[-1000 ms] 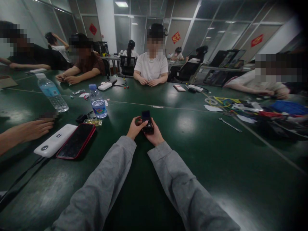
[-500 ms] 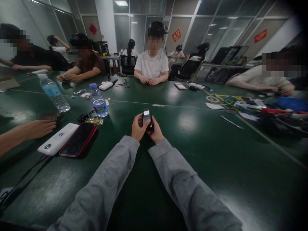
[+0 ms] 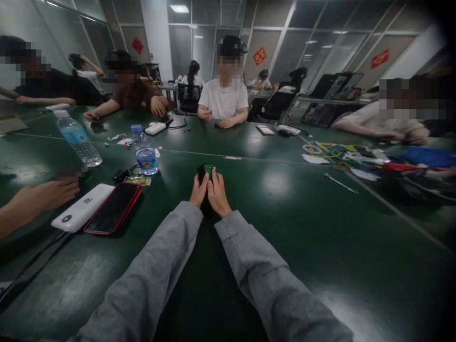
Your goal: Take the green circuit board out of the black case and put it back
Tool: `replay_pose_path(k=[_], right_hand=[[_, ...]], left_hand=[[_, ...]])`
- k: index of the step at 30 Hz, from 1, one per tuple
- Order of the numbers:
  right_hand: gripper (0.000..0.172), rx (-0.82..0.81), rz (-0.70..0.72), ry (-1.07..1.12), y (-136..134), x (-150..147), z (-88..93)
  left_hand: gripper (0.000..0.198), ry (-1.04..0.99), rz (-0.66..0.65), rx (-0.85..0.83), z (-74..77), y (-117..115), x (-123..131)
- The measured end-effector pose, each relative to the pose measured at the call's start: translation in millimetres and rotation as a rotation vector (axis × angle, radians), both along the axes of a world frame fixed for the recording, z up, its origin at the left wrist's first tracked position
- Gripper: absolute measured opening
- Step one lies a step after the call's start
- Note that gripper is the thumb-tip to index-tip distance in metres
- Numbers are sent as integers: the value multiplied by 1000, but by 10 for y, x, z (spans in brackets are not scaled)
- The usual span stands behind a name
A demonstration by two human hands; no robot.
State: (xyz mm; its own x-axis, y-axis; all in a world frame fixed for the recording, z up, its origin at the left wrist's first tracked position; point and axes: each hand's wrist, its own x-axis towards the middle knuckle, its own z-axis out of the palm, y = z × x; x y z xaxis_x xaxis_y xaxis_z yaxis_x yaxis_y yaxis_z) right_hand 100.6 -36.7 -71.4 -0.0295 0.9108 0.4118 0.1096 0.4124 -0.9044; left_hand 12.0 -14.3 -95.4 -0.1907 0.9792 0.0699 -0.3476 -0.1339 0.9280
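Between my hands, over the green table [image 3: 302, 228], is a small dark device [image 3: 201, 174] with a green part at its right side. My left hand [image 3: 199, 190] grips its left side, thumb on the near face. My right hand [image 3: 218, 192] is closed on the right side, touching the green part. Fingers hide much of the device. To the left lie a red-edged phone [image 3: 113, 208] and a white power bank [image 3: 83, 208].
Two water bottles, one near [image 3: 146, 159] and one farther left [image 3: 80, 140], stand beyond the phone. Another person's hand [image 3: 46, 197] rests at the left. A wrench [image 3: 340, 183] and a pile of cables [image 3: 356, 154] lie right. Several people sit around.
The device has turned in my hands: its light screen no longer shows and a green part does. My right hand has moved up and left over it.
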Motion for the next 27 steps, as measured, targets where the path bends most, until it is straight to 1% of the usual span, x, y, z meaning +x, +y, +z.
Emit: replay_pose_path(k=[2, 5, 8, 12, 15, 19, 22, 25, 27], right_hand=[[51, 10, 25, 24, -11, 3, 1], [48, -7, 19, 164, -9, 18, -12], [43, -72, -50, 321, 18, 45, -41], [36, -183, -150, 416, 94, 89, -94], [33, -220, -186, 456, 142, 110, -118], [31, -209, -175, 495, 139, 104, -105], [32, -188, -161, 454, 100, 65, -80], [35, -167, -144, 408, 62, 0, -67], [34, -153, -137, 402, 46, -45, -67]], left_hand=[[51, -38, -17, -44, 31, 14, -19], [50, -38, -20, -75, 57, 41, -48], [48, -25, -30, -74, 54, 62, -64], [50, -50, -34, -77, 55, 61, -67], [53, -77, -60, -74, 71, 38, -65], [52, -94, -72, -58, 95, 0, -59], [53, -68, -54, -56, 105, -13, -61], [56, -3, -6, -41, 111, -10, -63], [57, 31, 22, -24, 119, -12, -57]])
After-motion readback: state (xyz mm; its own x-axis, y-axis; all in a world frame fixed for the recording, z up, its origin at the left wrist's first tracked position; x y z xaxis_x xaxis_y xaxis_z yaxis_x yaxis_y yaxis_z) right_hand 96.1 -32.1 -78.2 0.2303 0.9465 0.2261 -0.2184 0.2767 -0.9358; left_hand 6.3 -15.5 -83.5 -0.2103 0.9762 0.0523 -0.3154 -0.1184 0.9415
